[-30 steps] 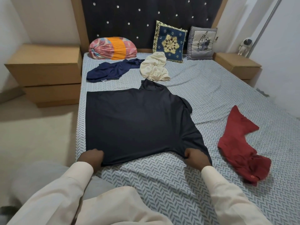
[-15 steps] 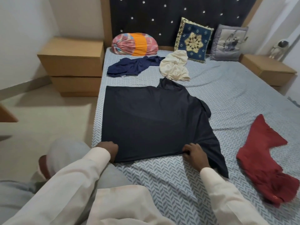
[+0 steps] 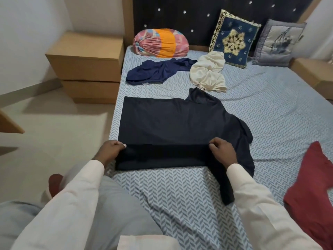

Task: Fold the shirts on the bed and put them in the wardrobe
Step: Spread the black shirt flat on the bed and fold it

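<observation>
Where the dark navy shirt (image 3: 180, 121) lies: spread flat on the near left part of the bed (image 3: 270, 109), neck end toward the headboard (image 3: 180, 13), near hem turned up over the body in a darker band.
Left hand (image 3: 110, 150): pinches the left end of the turned-up hem, thumb on top and fingers curled under the cloth, at the bed's left edge.
Right hand (image 3: 223, 150): pinches the right end of the same fold, fingers curled round the cloth.
Shirt's right side: one sleeve bulges out past the right hand; a narrow strip of dark cloth trails toward the person under the right forearm.
Blue shirt (image 3: 158, 72): crumpled beyond the dark navy shirt, on the left side, apart from it.
Cream shirt (image 3: 209, 74): bunched just beside the blue shirt on its right; its near end comes close to the dark navy shirt's neck, and I cannot tell whether they touch.
Red shirt (image 3: 313, 192): rumpled on the bed's near right side, cut by the frame edge, apart from the dark navy shirt.
Against the headboard: a pink-and-orange bolster (image 3: 160, 43), a blue embroidered cushion (image 3: 233, 38), a grey cushion (image 3: 279, 42).
Bedside cabinets: one wooden cabinet (image 3: 86, 58) left of the bed, another (image 3: 313, 69) right of it.
Arms: both in pale long sleeves.
Sheet: blue-and-white herringbone.
</observation>
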